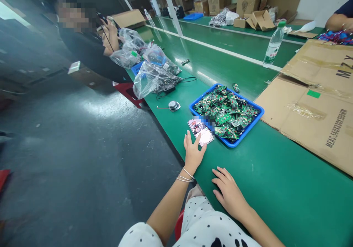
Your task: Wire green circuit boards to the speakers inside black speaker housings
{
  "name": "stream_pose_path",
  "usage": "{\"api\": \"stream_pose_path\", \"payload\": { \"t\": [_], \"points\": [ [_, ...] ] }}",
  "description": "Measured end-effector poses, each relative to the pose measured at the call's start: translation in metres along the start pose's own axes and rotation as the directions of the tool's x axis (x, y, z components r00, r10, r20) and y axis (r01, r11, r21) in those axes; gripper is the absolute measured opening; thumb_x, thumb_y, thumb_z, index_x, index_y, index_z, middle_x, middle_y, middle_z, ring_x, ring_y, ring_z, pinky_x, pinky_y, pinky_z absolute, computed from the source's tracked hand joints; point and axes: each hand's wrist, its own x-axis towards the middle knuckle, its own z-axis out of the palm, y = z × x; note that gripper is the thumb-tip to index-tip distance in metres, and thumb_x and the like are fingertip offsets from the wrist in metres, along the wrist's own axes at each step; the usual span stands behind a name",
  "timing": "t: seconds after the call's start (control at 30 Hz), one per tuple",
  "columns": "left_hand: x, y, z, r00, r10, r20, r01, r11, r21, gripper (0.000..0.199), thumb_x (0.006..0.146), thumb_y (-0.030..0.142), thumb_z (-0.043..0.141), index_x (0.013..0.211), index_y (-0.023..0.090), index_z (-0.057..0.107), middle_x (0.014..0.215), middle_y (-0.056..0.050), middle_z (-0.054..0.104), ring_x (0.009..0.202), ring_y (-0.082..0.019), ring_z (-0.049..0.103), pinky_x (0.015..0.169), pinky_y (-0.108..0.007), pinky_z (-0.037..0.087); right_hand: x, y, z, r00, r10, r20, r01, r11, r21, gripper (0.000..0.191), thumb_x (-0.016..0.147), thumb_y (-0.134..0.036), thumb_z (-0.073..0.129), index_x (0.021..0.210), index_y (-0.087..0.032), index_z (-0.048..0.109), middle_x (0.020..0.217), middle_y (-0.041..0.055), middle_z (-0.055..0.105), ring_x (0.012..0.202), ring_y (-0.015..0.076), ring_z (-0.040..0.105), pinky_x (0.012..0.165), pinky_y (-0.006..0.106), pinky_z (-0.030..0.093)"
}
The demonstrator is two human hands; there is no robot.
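Observation:
My left hand (193,152) reaches forward on the green table (275,188), with a fingertip touching the lit screen of a smartphone (200,131) that lies flat. The phone rests against the near left corner of a blue tray (237,141) heaped with several green circuit boards (228,110). My right hand (228,191) lies flat on the table near its front edge, fingers spread, holding nothing. Thin bangles circle my left wrist.
Flattened cardboard (311,107) covers the table at right. A small round speaker (173,105) with wires, clear plastic bags (151,70) of parts and a water bottle (273,44) lie farther off. A person in black (91,52) sits at the left; another person's arm (339,20) shows at top right.

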Motion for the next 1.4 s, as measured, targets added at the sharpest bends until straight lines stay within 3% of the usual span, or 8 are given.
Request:
{"api": "stream_pose_path", "payload": {
  "t": [0.5,0.67,1.13,1.4],
  "points": [
    [0.0017,0.0014,-0.0012,1.000,-0.003,0.008,0.003,1.000,0.012,0.042,0.086,0.034,0.054,0.126,0.023,0.057,0.155,-0.008,0.011,0.136,-0.042,0.017,0.107,-0.059,0.026,0.0000,0.0007,0.0017,1.000,-0.006,-0.018,0.006,1.000,-0.012,0.027,0.082,-0.008,0.052,0.107,-0.016,0.058,0.134,0.0102,0.047,0.132,0.0263,0.033,0.109,0.055,0.032],
    [0.0001,0.0008,-0.0031,1.000,0.025,0.009,-0.026,1.000,0.015,0.034,0.087,0.032,0.053,0.119,0.024,0.063,0.155,-0.005,0.011,0.137,-0.041,0.016,0.108,-0.058,0.026,0.0001,0.0004,0.0010,1.000,-0.001,-0.009,0.001,1.000,-0.006,0.027,0.083,-0.008,0.052,0.107,-0.016,0.058,0.134,0.0091,0.047,0.132,0.0262,0.032,0.109,0.054,0.031],
    [0.0006,0.0067,-0.0039,0.994,0.095,0.061,-0.097,0.995,0.033,0.038,0.082,0.035,0.060,0.120,0.031,0.062,0.155,-0.001,0.014,0.136,-0.041,0.017,0.108,-0.057,0.027,0.0001,0.0013,0.0020,1.000,-0.012,-0.016,0.011,1.000,-0.021,0.027,0.081,-0.007,0.052,0.107,-0.016,0.057,0.134,0.0093,0.047,0.131,0.0269,0.033,0.109,0.054,0.032],
    [0.0007,0.0017,0.0008,0.999,0.042,0.005,-0.042,0.998,0.041,0.040,0.085,0.033,0.056,0.124,0.024,0.059,0.155,-0.006,0.008,0.135,-0.042,0.019,0.107,-0.057,0.027,-0.0002,0.0013,0.0014,1.000,-0.010,-0.009,0.010,1.000,-0.017,0.027,0.083,-0.008,0.051,0.108,-0.016,0.057,0.135,0.0086,0.046,0.132,0.0268,0.032,0.109,0.054,0.032]
  ]
}}
